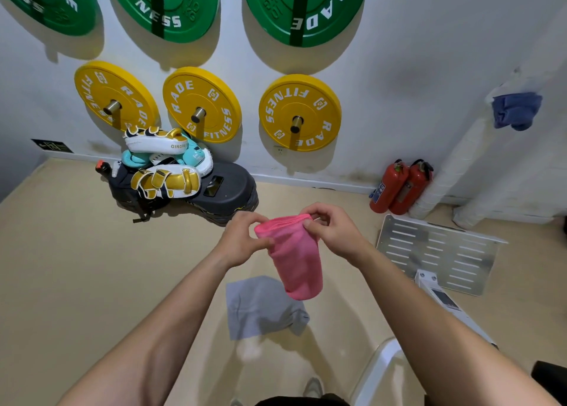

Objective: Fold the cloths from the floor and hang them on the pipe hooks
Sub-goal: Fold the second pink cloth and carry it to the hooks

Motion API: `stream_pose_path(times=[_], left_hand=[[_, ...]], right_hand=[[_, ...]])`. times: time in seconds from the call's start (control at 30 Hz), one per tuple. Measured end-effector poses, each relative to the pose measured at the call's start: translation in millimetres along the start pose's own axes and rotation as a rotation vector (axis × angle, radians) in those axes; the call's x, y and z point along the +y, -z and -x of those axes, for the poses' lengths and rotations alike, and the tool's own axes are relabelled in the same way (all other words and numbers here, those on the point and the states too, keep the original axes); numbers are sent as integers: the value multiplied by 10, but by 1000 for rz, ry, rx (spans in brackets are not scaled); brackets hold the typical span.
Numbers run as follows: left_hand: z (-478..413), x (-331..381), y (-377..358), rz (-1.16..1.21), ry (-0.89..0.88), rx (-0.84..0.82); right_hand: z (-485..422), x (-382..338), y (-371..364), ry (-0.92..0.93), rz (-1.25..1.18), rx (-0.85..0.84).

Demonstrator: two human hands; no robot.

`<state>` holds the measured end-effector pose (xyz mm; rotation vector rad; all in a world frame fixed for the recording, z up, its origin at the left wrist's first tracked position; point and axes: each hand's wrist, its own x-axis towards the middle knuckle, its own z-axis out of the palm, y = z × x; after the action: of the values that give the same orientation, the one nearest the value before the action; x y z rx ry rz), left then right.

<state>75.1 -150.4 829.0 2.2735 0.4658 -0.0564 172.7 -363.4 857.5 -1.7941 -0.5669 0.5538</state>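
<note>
A pink cloth (pixel 294 258) hangs folded in the air in front of me. My left hand (pixel 242 240) pinches its top left corner and my right hand (pixel 333 232) pinches its top right corner. A grey cloth (pixel 260 307) lies flat on the beige floor below the pink one. At the right, a blue cloth (pixel 515 111) hangs on the white wrapped pipe (pixel 454 163) that slants up the wall.
Two red fire extinguishers (pixel 399 188) stand at the pipe's foot. A slotted metal plate (pixel 435 252) lies on the floor at right. A pile of boxing pads and a dark step (pixel 181 175) sits by the wall under yellow weight plates (pixel 299 113). A white chair (pixel 377 372) stands near my right.
</note>
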Motion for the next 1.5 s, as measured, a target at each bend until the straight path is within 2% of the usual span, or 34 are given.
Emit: stream_pose_path(times=[0.17, 0.23, 0.3, 0.37, 0.43, 0.53, 0.7, 0.77, 0.87, 0.93, 1.03, 1.17, 1.27, 1.37, 1.5], left_hand=[[-7, 304, 82, 240, -37, 8], [5, 499, 37, 234, -88, 6], [-7, 670, -43, 166, -136, 53], [-42, 795, -117, 95, -203, 104], [-82, 906, -159, 69, -274, 118], [-140, 1059, -221, 92, -337, 91], [-210, 1200, -321, 300, -309, 125], [-195, 1225, -342, 436, -246, 133], [-166, 1172, -427, 661, -104, 12], [-200, 1065, -514, 610, -74, -57], [-267, 948, -634, 563, -42, -127], [-303, 808, -651, 522, -5, -184], [-332, 667, -463, 554, -1, -214], [-383, 473, -184, 585, 36, -153], [-493, 231, 123, 714, 109, -170]], right_hand=[[-21, 169, 333, -88, 174, 75], [-11, 168, 404, -142, 265, 94], [11, 112, 472, -163, 258, 99], [26, 13, 580, -159, 269, 55], [29, -99, 707, -144, 321, -65], [-26, -269, 859, -29, 409, -159], [-185, -423, 984, 50, 475, -203], [-247, -505, 1018, 92, 501, -229], [-315, -703, 1030, 138, 476, -230], [-348, -843, 1038, 128, 416, -214], [-406, -1044, 1106, 188, 456, -138], [-541, -1174, 1312, 245, 553, 98], [-673, -1063, 1449, 160, 660, 239], [-719, -854, 1485, 47, 709, 325], [-635, -624, 1397, 11, 613, 464]])
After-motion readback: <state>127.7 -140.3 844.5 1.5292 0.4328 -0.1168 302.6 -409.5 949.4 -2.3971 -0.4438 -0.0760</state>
